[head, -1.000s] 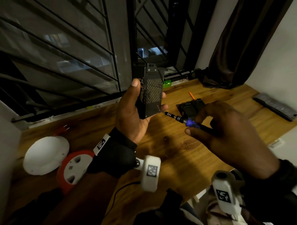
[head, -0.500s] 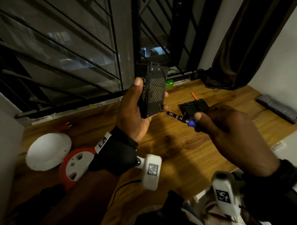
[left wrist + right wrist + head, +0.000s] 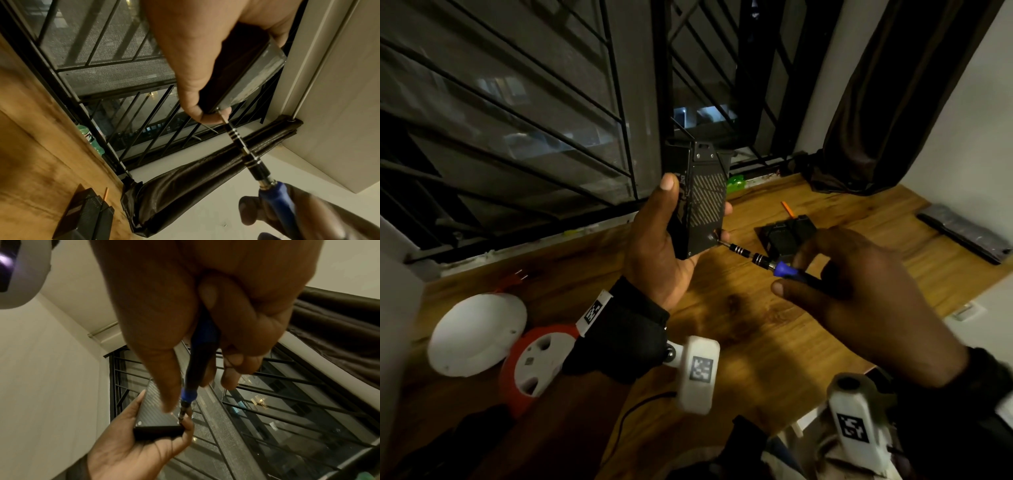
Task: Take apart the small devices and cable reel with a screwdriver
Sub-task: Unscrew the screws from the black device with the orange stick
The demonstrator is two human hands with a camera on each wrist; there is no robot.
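My left hand [image 3: 654,246] grips a black rectangular device [image 3: 702,205] upright above the wooden table, thumb on its left edge and fingers behind it. My right hand [image 3: 859,291] pinches a blue-handled screwdriver [image 3: 763,262] whose tip sits at the screw in the device's lower right corner. The left wrist view shows the device [image 3: 246,73] and the screwdriver [image 3: 242,146] shaft meeting its corner beside a fingertip. In the right wrist view the screwdriver [image 3: 197,369] points down at the device [image 3: 156,408]. A red and white cable reel [image 3: 534,363] lies left, partly behind my left wrist.
A white round cover [image 3: 476,332] lies next to the reel. A second black device [image 3: 787,233] and an orange stick [image 3: 787,208] lie on the table [image 3: 739,325] behind the screwdriver. A grey flat bar [image 3: 962,233] lies far right. Window bars and a dark curtain stand behind.
The screwdriver tip has moved left from just off the device onto its lower right corner screw. My left hand keeps the device in much the same place.
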